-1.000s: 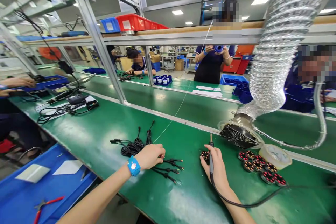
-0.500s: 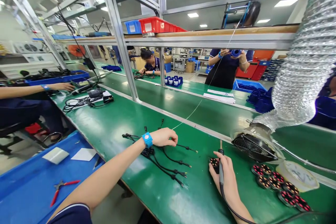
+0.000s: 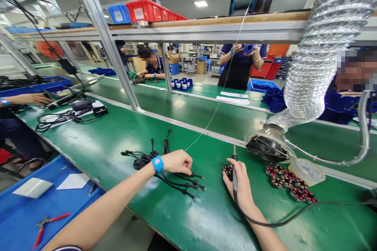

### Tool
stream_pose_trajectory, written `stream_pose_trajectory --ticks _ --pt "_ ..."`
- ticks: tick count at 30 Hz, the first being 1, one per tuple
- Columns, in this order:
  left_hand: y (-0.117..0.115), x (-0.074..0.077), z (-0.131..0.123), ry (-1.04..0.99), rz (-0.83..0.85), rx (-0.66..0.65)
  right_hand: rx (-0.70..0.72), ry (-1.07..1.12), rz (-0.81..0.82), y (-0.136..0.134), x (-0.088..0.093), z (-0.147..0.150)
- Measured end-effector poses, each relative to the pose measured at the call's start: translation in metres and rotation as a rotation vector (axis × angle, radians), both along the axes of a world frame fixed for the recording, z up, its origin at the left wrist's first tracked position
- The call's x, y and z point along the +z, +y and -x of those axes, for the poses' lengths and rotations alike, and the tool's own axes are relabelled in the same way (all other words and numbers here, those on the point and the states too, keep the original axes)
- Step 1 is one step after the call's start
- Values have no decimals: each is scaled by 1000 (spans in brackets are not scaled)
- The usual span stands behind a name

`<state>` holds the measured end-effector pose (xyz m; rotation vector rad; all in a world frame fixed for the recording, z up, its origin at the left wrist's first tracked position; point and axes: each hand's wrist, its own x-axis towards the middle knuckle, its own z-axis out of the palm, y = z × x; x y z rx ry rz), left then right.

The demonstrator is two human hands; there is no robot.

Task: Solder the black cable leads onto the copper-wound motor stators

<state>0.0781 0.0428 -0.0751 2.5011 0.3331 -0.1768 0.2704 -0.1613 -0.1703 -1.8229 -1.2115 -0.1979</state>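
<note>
My left hand [image 3: 177,161], with a blue wrist strap, is closed over a bundle of black cables [image 3: 165,168] on the green bench, and it pinches a thin solder wire [image 3: 206,129] that runs up to a spool overhead. My right hand [image 3: 240,182] grips a soldering iron [image 3: 235,164] with its tip pointing up and away. Its thumb rests beside a small round motor stator [image 3: 227,170] on the mat.
Several more stators [image 3: 290,186] lie in a group to the right, beside a round clear lid [image 3: 308,170]. A fume fan [image 3: 266,147] on a silver flexible duct [image 3: 318,59] stands behind them. A blue tray [image 3: 17,219] with red pliers [image 3: 48,223] sits lower left. Other people work at neighbouring benches.
My left hand went out to the cables, lifted a little, and came back down on them nearer my right hand. The right hand has kept the iron beside the stator.
</note>
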Motion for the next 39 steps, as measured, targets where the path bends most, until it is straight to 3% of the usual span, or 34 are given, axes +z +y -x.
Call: stream_pose_trajectory --ticks 4,7,13,15,23,30,36,39 --pt "-12 -15 -12 -16 -106 -69 4 19 15 0 1 1" --pt "-11 -14 -20 -41 -113 -95 9 35 15 0 2 2" --pt "-3 15 -56 -295 97 211 52 66 28 -1 4 1" --pt "-8 18 -69 -359 188 243 72 80 27 -2 7 2" --pt "-47 -15 -79 -337 568 265 92 160 -134 -3 34 12" --pt "-60 -14 -79 -323 537 246 124 263 -287 -1 37 11" --pt "-65 -15 -78 -282 508 221 164 348 -308 0 36 13" --pt "-65 -16 -77 -302 401 189 158 351 -297 0 36 13"
